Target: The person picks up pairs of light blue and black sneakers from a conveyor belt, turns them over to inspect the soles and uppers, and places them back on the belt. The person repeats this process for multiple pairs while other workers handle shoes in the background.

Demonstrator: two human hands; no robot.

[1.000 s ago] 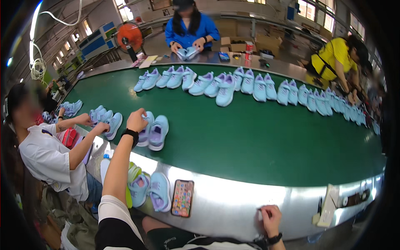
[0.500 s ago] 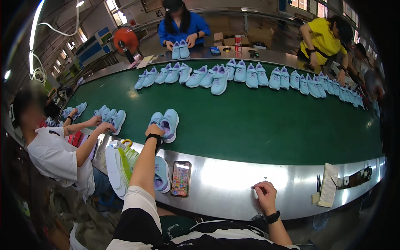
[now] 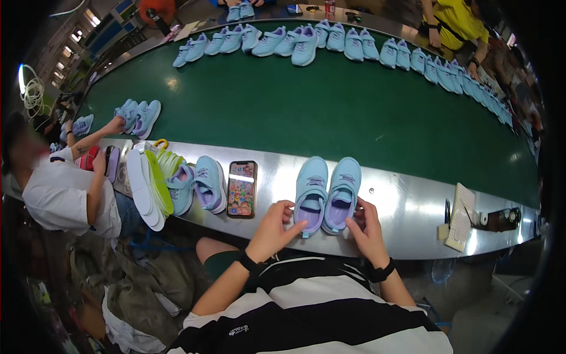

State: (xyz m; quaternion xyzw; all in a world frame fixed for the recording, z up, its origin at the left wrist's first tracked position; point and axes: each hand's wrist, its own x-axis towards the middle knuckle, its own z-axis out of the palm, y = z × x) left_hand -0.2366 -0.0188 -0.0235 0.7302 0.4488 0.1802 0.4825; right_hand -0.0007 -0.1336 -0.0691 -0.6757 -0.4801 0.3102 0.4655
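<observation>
A pair of light blue sneakers stands side by side on the steel table edge, toes pointing away from me: the left sneaker (image 3: 311,177) and the right sneaker (image 3: 346,176). Lilac linings show inside both. My left hand (image 3: 275,229) grips the left sneaker at the heel, thumb near its back collar and fingers along the outer side. On the other side, my right hand (image 3: 368,231) holds the heel of the right sneaker, thumb behind and fingers against its flank. Left of them lies a phone (image 3: 242,190) with its screen lit, beside another blue sneaker (image 3: 209,183).
White insoles (image 3: 144,189) and lime-green pieces (image 3: 162,187) are stacked at left. A white-shirted person (image 3: 73,186) works there. Sneakers line the far side of the green belt (image 3: 265,106). A paper pad (image 3: 462,218) and a dark roll (image 3: 504,219) lie at right.
The pair of sneakers has come from the green belt to the steel edge before me. My left hand moved with it; my right hand shifted onto the right sneaker. The view tilted down.
</observation>
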